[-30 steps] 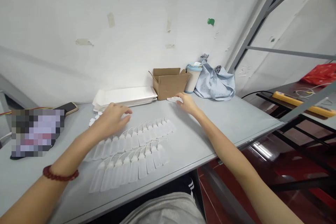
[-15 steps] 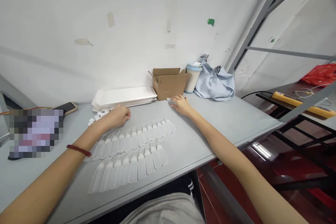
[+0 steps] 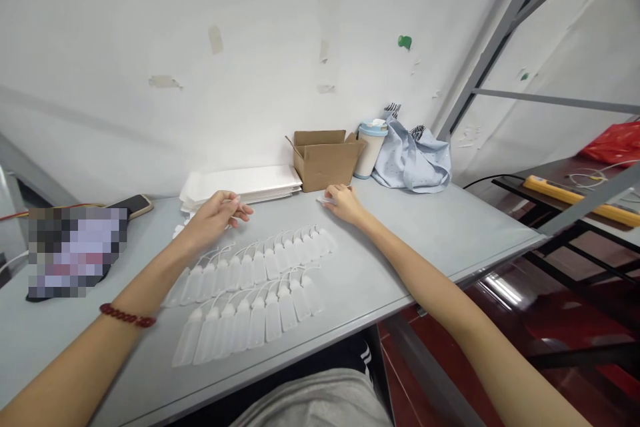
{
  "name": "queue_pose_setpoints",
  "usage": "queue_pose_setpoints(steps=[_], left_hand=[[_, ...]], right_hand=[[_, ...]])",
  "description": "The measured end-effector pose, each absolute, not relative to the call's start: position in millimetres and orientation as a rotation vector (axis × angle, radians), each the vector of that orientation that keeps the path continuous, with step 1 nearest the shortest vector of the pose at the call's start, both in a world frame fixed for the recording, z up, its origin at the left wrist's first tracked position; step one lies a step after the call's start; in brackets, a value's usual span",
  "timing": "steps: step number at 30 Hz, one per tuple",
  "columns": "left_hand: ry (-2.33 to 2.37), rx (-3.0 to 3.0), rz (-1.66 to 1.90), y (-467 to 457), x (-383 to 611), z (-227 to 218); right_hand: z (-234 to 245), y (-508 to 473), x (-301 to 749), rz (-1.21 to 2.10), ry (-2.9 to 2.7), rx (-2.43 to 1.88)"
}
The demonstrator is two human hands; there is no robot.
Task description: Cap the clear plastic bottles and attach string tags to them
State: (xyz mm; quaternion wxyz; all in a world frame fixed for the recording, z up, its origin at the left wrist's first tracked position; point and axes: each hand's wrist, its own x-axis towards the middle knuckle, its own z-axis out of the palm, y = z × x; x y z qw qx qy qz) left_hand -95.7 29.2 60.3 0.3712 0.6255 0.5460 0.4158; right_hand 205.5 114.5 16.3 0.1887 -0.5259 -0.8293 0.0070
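Note:
Two rows of translucent plastic squeeze bottles with loop-tethered caps [image 3: 257,320] lie side by side on the grey table [image 3: 400,240]. My left hand [image 3: 220,210] is raised just behind the back row, thumb and index finger pinched on something too small to make out. Some small white pieces [image 3: 179,229] lie partly hidden behind that hand. In front of the cardboard box, my right hand [image 3: 347,203] rests low with bent fingers closed on a small whitish piece [image 3: 324,201]. Its kind cannot be made out, as the fingers cover most of it.
A stack of white flat sheets or trays [image 3: 245,181] lies against the wall beside an open cardboard box [image 3: 329,165]. To the right stand a cup with a blue lid [image 3: 370,150] and a light blue cloth bag [image 3: 413,160]. A phone [image 3: 139,205] lies at left.
My left hand has lifted from beside the small white pieces and turned, its thumb and index finger now pinched in view. My right hand's fingers have curled in around the whitish piece.

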Motion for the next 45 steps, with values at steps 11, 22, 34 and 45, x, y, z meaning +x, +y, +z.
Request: queue_pose_setpoints(steps=[11,22,34,45], left_hand=[[0.963,1.111,1.204,-6,-68,81],[0.886,1.081,1.130,-13,-57,74],[1.097,1.355,1.171,-18,-49,70],[1.281,1.393,1.206,-20,-45,67]], right_hand=[[42,51,164,0.612,-2.109,-0.651],[45,31,155,0.628,-2.133,-0.546],[45,23,150,0.591,-2.122,-0.528],[46,18,148,0.526,-2.108,-0.560]])
